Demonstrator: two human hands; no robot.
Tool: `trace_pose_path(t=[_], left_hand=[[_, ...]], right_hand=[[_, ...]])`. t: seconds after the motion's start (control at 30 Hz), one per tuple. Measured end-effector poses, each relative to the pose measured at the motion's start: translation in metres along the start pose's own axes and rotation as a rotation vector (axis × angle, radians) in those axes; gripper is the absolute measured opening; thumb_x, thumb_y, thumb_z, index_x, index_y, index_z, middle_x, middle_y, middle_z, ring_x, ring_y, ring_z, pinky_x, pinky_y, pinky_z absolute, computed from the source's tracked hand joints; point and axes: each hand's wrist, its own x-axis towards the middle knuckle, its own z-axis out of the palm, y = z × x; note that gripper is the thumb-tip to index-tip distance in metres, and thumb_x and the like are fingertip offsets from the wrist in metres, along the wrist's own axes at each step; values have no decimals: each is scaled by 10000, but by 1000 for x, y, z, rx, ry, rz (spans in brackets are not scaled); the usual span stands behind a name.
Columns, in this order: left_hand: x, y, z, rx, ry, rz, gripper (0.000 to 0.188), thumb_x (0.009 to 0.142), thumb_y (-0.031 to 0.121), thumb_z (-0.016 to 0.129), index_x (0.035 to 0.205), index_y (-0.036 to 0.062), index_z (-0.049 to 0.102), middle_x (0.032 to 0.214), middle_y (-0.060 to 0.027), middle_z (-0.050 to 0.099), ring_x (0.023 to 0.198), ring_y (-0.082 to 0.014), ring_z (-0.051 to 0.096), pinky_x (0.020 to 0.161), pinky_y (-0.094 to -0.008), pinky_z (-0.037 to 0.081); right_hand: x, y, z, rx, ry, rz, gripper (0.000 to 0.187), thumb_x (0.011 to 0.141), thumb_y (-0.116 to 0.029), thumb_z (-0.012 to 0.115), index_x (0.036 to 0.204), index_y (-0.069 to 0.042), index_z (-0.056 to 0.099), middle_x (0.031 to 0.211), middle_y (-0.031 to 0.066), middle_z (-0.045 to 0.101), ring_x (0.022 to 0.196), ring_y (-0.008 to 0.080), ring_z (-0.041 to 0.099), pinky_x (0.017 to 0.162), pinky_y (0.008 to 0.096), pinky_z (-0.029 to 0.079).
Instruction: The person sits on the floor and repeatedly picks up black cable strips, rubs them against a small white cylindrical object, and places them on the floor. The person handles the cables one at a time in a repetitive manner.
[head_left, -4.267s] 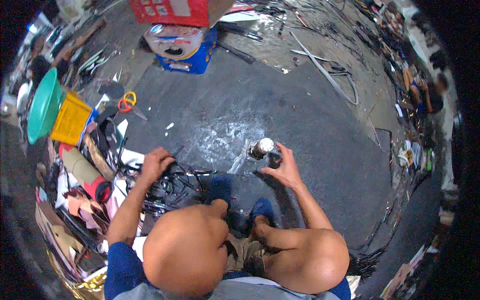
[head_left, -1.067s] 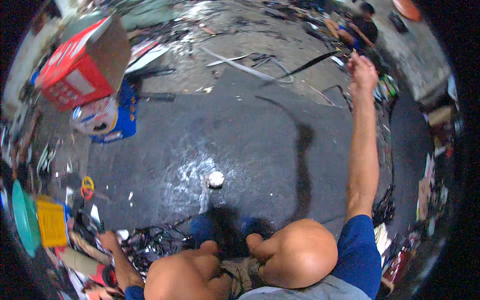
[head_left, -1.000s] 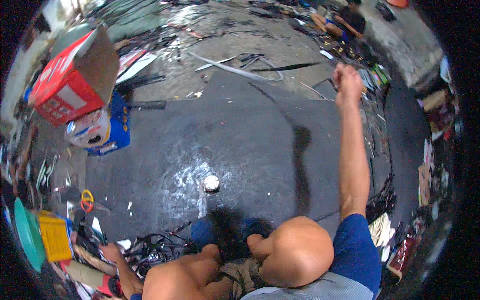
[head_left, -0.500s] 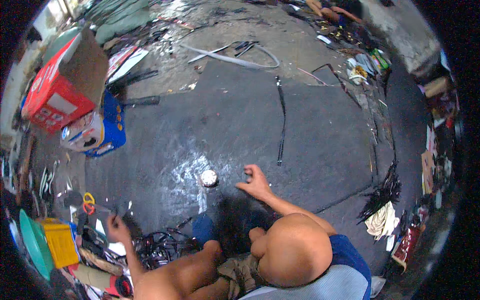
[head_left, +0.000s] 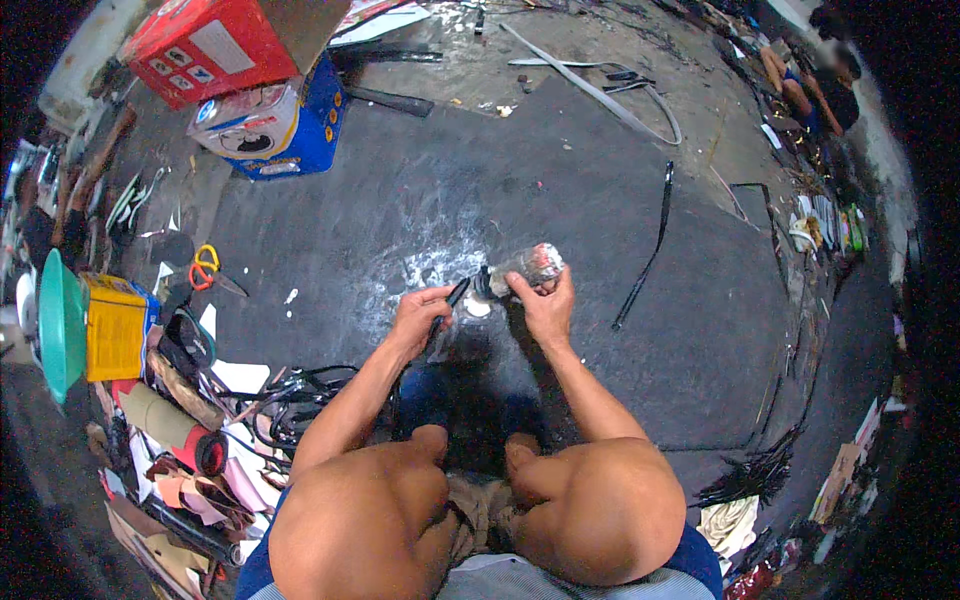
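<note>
Pinching a slim black piece (head_left: 459, 291), of a kind too small to make out, in the left hand (head_left: 418, 322), near the middle of the frame. Gripping a jar-shaped thing (head_left: 527, 267) in the right hand (head_left: 546, 308), just right of the middle; holding it tilted, with a whitish end to the upper right and a dark end (head_left: 488, 283) to the left, close to the slim black piece. Hard to tell whether touching. Just below the dark end, a pale spot (head_left: 478, 309). Lying on the dark mat (head_left: 660, 390) at right of centre: a long black strap (head_left: 650, 240). At left, orange-handled scissors (head_left: 204, 268), a green basin (head_left: 63, 325) and a yellow tin (head_left: 115, 325). Standing at upper left: a red box (head_left: 215, 50) on a blue box (head_left: 318, 110). Sitting at upper right, another person (head_left: 838, 98).
</note>
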Motion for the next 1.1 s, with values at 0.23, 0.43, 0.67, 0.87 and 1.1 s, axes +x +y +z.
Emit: trace_pose_path(t=[0.23, 0.43, 0.67, 0.87, 1.1], left_hand=[[-18, -8, 5, -286, -143, -158, 436, 835, 17, 613, 1265, 0, 683, 754, 1, 609, 646, -86, 538, 621, -219, 435], [-15, 16, -1, 119, -196, -45, 336, 811, 64, 724, 1141, 0, 731, 814, -35, 697, 646, -101, 601, 590, -238, 473], [33, 17, 7, 791, -6, 131, 151, 759, 81, 768, 905, 53, 795, 694, -34, 707, 624, -105, 628, 583, -298, 497], [56, -4, 1, 992, -3, 230, 257, 720, 74, 731, 972, 25, 733, 917, -123, 742, 860, -253, 721, 785, -360, 558], [3, 18, 43, 690, -169, 768, 544, 736, 178, 820, 1228, 54, 624, 1270, -161, 617, 1158, -358, 618, 973, -425, 498]], right_hand=[[-25, -32, 16, -144, -107, -98, 595, 810, -184, 880, 1252, 1, 527, 1108, 130, 712, 956, 188, 700, 786, 337, 581], [-11, 2, -37, -485, 59, -16, 591, 775, -272, 899, 1192, -25, 560, 1032, 98, 707, 917, 185, 673, 817, 345, 547], [-15, -17, -21, -283, -53, -55, 584, 808, -204, 884, 1237, -23, 532, 1061, 102, 693, 921, 167, 669, 809, 345, 571], [-25, 17, 10, -641, -279, -364, 723, 805, -280, 866, 1362, -22, 483, 1138, 201, 682, 970, 362, 688, 828, 442, 575], [-32, 23, 8, -649, -354, -414, 599, 823, -140, 827, 1317, -17, 511, 1160, 199, 644, 1067, 356, 652, 890, 435, 534]])
